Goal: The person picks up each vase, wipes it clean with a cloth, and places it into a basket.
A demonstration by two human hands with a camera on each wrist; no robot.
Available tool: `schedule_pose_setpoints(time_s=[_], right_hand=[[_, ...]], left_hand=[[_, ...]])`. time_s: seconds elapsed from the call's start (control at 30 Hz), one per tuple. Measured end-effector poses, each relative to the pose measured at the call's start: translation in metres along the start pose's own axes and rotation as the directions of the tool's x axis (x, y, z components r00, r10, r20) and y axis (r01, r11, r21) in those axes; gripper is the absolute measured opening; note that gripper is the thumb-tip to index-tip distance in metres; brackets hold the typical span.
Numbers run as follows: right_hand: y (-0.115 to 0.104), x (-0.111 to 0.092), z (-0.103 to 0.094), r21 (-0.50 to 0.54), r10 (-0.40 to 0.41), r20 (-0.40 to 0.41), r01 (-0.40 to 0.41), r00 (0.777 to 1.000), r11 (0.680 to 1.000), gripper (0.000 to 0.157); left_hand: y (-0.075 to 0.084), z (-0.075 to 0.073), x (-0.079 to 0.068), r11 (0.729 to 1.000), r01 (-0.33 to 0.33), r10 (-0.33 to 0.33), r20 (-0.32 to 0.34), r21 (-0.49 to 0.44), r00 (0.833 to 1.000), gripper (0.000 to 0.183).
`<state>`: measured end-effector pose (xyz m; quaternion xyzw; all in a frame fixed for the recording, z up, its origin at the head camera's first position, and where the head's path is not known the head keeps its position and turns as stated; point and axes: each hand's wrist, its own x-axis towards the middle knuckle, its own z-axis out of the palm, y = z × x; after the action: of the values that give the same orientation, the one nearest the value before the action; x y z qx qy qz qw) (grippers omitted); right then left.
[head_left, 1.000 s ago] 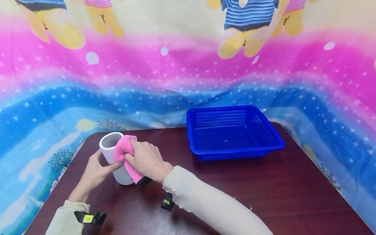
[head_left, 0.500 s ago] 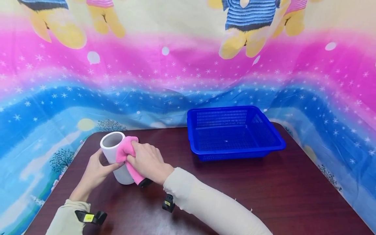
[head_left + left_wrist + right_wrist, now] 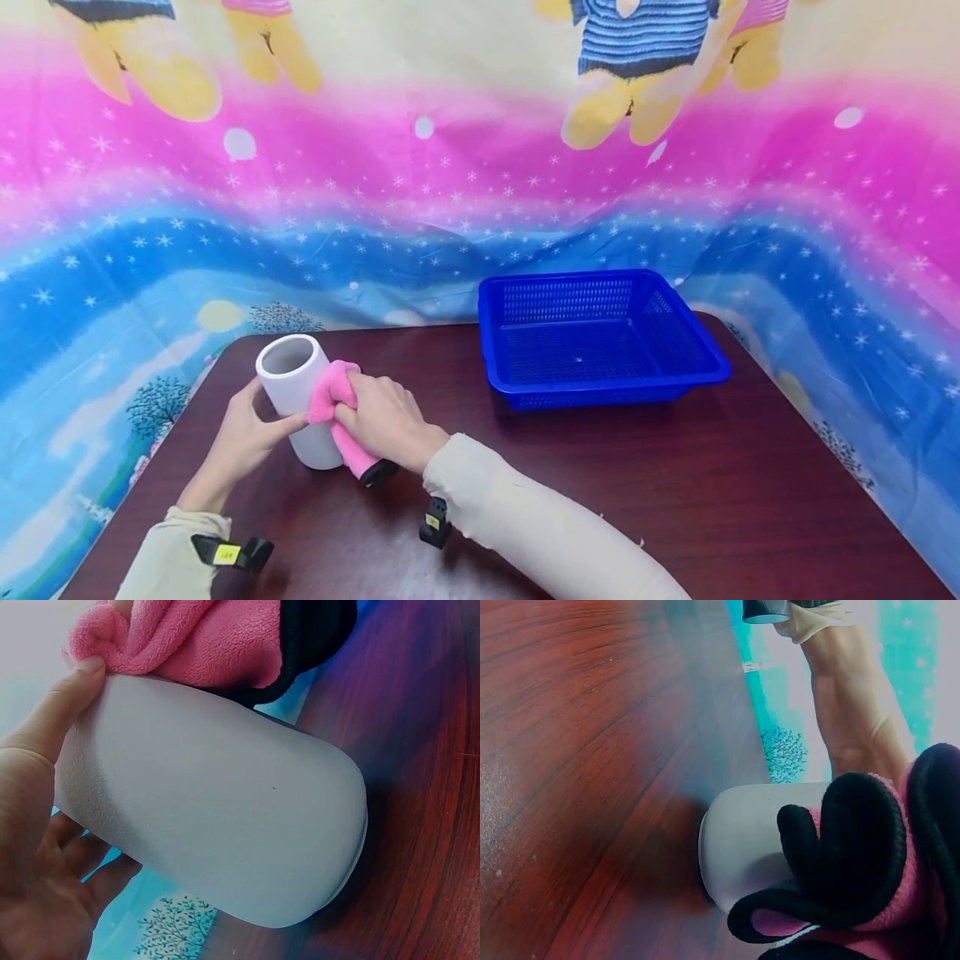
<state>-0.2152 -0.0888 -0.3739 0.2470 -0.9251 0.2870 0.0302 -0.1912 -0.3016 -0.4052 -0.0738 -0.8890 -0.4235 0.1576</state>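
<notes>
A white cylindrical vase [image 3: 302,392], open at the top, is at the left of the table in the head view. My left hand [image 3: 243,433] grips it, thumb across the front and the other fingers round the far side. In the left wrist view the thumb lies on the vase wall [image 3: 217,795]. My right hand [image 3: 386,417] holds a bunched pink cloth [image 3: 333,396] with black edging at the vase's right side. Folds of the cloth [image 3: 862,847] cover part of the vase in the right wrist view. Whether the base touches the table cannot be told.
A blue plastic basket [image 3: 603,389] with perforated walls stands at the back right of the dark wooden table [image 3: 600,492]. Behind the table hangs a colourful printed cloth backdrop [image 3: 420,192]. Black wrist cameras sit below both sleeves.
My right hand and the pink cloth have slid a little down and to the right along the vase, baring more of its upper right side. The left hand keeps its grip, nearly still.
</notes>
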Motion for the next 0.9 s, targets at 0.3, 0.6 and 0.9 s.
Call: schedule_pose_setpoints(time_s=[0.3,0.6,0.9], right_hand=[[0.01,0.0,0.009,0.047,0.025,0.057,-0.028,0.998,0.999,0.014],[0.019,-0.007,0.023,-0.073,0.079,0.151,-0.069,0.985,0.995,0.018],[0.024,-0.016,0.037,-0.217,0.097,0.215,-0.049,0.972,0.975,0.024]], left_hand=[[0.002,0.002,0.001,1.0,0.018,-0.018,0.003,-0.004,1.0,0.07],[0.004,-0.001,-0.001,0.998,0.06,-0.059,0.018,-0.011,0.998,0.072],[0.001,0.002,-0.002,0.998,0.067,-0.067,0.018,-0.017,0.998,0.072]])
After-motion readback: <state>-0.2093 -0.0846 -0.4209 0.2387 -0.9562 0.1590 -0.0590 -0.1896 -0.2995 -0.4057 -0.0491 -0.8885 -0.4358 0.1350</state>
